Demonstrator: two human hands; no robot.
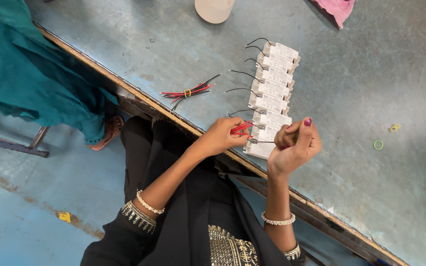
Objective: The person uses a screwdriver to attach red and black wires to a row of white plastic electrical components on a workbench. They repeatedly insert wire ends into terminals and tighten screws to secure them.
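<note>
left hand (220, 136) pinches red wires (241, 128) at the nearest white driver box (260, 148) on the bench (361, 98) — right hand (296, 143) clenched around a thin tool; a hard tug could slide the row of boxes (274, 81).

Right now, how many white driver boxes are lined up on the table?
8 in one stack-like row: the far one, then, and the nearest by the hands. More may be hidden behind the right hand.
</note>
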